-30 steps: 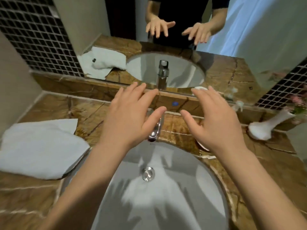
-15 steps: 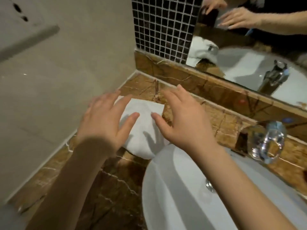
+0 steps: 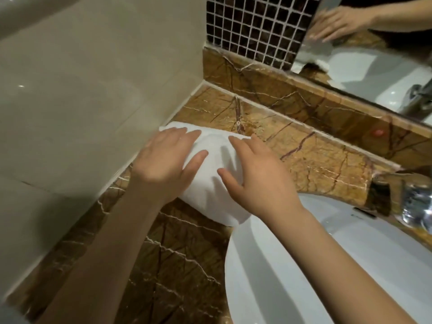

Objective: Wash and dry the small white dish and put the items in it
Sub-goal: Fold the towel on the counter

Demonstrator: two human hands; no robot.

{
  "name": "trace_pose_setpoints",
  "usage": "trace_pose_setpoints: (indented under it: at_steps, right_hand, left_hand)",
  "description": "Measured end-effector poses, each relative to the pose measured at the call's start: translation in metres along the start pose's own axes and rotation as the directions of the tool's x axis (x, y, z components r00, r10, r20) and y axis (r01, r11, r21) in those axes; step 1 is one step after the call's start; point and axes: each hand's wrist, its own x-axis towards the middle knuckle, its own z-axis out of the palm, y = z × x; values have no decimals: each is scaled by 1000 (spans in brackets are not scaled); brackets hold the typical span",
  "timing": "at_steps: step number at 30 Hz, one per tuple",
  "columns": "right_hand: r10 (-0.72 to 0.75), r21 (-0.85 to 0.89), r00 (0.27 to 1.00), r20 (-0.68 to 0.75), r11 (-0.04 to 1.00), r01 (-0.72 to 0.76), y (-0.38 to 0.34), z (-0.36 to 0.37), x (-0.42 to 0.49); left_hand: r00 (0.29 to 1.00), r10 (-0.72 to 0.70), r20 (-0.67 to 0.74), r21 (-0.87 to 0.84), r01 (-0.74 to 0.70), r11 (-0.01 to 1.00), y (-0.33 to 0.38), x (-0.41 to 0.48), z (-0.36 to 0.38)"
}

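The small white dish of the task does not show anywhere in this head view. What lies at the middle of the frame is one white towel (image 3: 210, 183), spread on the brown marble counter (image 3: 177, 258) with its lower right corner hanging just over the rim of the white sink (image 3: 292, 277).

Two hands rest flat on the towel. The left hand (image 3: 167, 164) presses its left part, fingers spread and stretched toward the upper edge of the cloth, closed on nothing. The right hand (image 3: 259, 176) lies on the right part, fingers likewise spread and apart, thumb pointing toward the left hand; it holds nothing either.

The sink basin fills the lower right of the frame and, as far as it shows, has nothing in it. At the right edge stands one chrome tap (image 3: 413, 204), blurred. Above the marble ledge at upper right a mirror (image 3: 374, 64) reflects a hand, the towel and the basin. Beside it is dark mosaic tile (image 3: 252, 29); a pale wall (image 3: 93, 90) fills the upper left.
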Motion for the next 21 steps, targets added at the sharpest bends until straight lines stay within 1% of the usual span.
trace_pose_setpoints:
  at_steps: [1,2,4,7,12,14,17,19,21]
  right_hand:
    - [15,-7,1000,15,1000,-15,5,3,-1]
    - [30,-16,999,27,999,-30,10,7,-1]
    - [63,-29,997,48,998,-61,17,16,-1]
    - [113,26,988,102,993,-116,25,28,-1]
    - [174,161,976,134,968,-194,30,33,0]
    - [206,209,959,196,947,-246,33,28,-1]
    - [215,170,927,308,946,-276,39,13,-9]
    - [195,170,911,364,947,-271,40,-2,-16]
    - [118,195,895,430,956,-219,35,-15,-21]
  left_hand:
    - [995,11,98,-13,-9,1000,1,12,8]
    - [987,32,158,-30,-27,999,1,21,18]
    - [978,69,197,-76,-55,996,0,31,36]
    - [977,49,206,-131,-22,991,-3,34,52]
    - [990,-45,137,-263,81,961,4,29,56]
    - [993,-29,111,-322,63,945,13,25,57]
    - [996,39,84,-378,-4,926,30,15,54]
    - [990,44,132,-424,16,905,38,10,46]
    - [969,36,243,-456,82,886,36,4,33]
